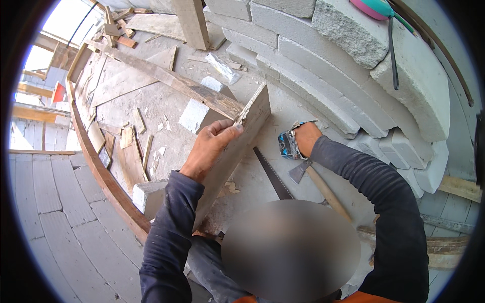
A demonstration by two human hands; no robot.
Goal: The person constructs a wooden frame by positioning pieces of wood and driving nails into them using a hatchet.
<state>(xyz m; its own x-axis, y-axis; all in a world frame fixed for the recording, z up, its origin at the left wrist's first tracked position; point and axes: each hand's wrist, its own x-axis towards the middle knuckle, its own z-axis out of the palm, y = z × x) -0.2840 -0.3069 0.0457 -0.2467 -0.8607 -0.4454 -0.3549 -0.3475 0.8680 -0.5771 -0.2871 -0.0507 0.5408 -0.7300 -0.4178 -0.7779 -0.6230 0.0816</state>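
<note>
My left hand (213, 144) is closed, thumb and fingers pinching the top edge of a wide wooden board (255, 115) that stands on edge. A long, rough plank (187, 86) runs from the far left and meets this board beside my fingers. At the right, my right hand (306, 137) is at a small blue and grey plastic pack (288, 145). The pack hides its fingers, and I cannot see what they hold. Just below lies a hatchet (326, 187) with a wooden handle. A handsaw's dark blade (273, 174) lies between the board and the hatchet.
Pale blocks are stacked into a low wall (313, 65) at the right. Loose blocks (194, 115) sit near the long plank. Wood scraps (129, 141) and chips litter the floor at left. A curved-looking brown beam (93, 156) edges the floor. A wooden post (192, 22) stands behind.
</note>
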